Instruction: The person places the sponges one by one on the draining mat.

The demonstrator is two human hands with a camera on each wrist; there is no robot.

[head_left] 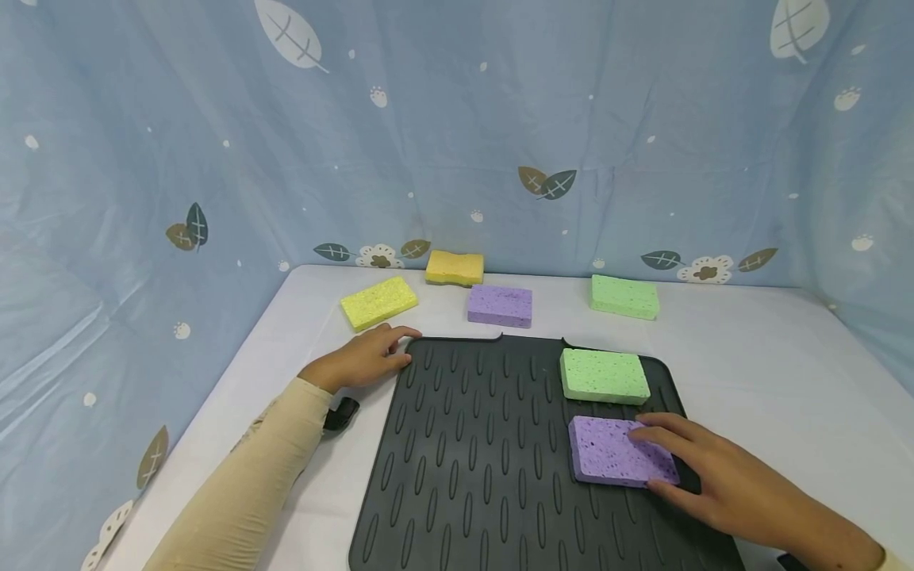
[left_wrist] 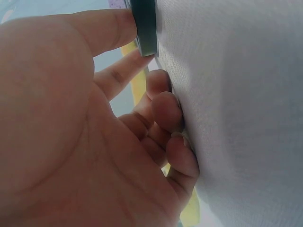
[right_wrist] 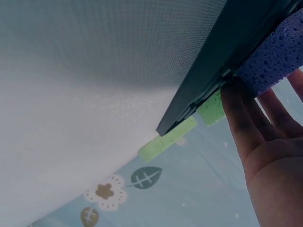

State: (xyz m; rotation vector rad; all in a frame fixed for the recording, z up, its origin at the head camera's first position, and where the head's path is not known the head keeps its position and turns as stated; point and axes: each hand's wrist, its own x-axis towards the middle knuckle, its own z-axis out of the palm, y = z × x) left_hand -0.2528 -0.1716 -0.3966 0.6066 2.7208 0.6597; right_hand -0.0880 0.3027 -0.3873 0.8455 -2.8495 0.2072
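The right hand (head_left: pixel 721 476) is laid on the near purple sponge (head_left: pixel 617 452), its straight fingers resting on the top face and right edge, the thumb against the near side; nothing is gripped. This sponge lies flat on the black ribbed drying mat (head_left: pixel 485 452), with a green sponge (head_left: pixel 603 375) just beyond the fingertips. The porous foam is judged light, soft and easily squashed, not slippery when dry and not fragile; it is best taken by its long side edges with a gentle pinch. The left hand (head_left: pixel 367 357) is rested open on the bench (head_left: pixel 771 373), its fingertips touching the mat's far left corner. Beyond this hand a yellow sponge (head_left: pixel 378 302), a darker yellow sponge (head_left: pixel 455 267) and a second purple sponge (head_left: pixel 500 305) are seen.
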